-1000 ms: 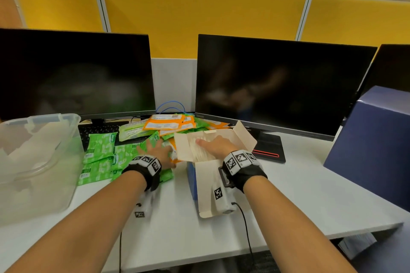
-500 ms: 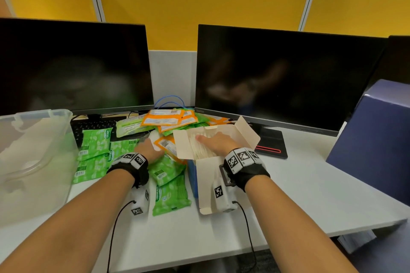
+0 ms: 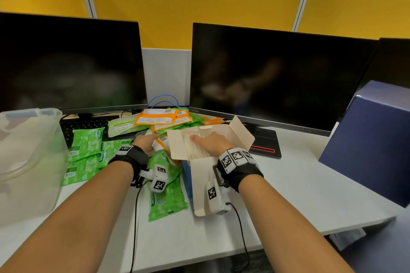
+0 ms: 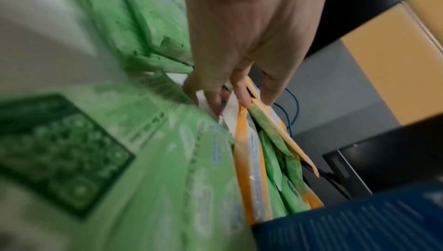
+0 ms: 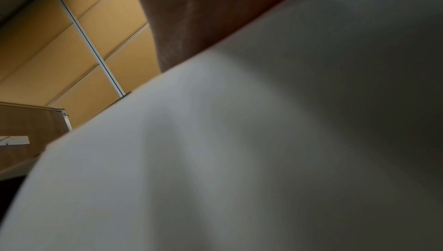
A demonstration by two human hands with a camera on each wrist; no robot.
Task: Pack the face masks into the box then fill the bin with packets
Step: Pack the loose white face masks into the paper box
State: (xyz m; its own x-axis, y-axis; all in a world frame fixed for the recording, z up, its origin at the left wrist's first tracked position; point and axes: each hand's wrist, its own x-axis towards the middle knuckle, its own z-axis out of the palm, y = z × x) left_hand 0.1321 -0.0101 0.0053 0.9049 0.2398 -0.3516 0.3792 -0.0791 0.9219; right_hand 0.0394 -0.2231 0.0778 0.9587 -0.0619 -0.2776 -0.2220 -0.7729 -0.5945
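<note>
An open cardboard box (image 3: 200, 184) stands mid-desk with its flaps spread and white face masks (image 3: 195, 150) inside. My right hand (image 3: 210, 143) lies flat on the masks with straight fingers. In the right wrist view only the pale box flap (image 5: 239, 141) and my palm (image 5: 203, 8) show. Just left of the box, my left hand (image 3: 145, 143) reaches with straight fingers into a pile of green packets (image 3: 166, 199) and orange packets (image 3: 159, 117). In the left wrist view its fingertips (image 4: 242, 99) touch a white item among the packets (image 4: 244, 160).
A clear plastic bin (image 3: 26, 150) stands at the left desk edge. Two dark monitors (image 3: 277, 77) and a keyboard (image 3: 84, 124) line the back. A dark blue box (image 3: 372, 144) stands at the right. A wrist cable (image 3: 134, 228) trails over the front of the desk.
My left hand has shifted left and further into the packet pile, uncovering green packets in front of the box. The right hand stays flat on the masks.
</note>
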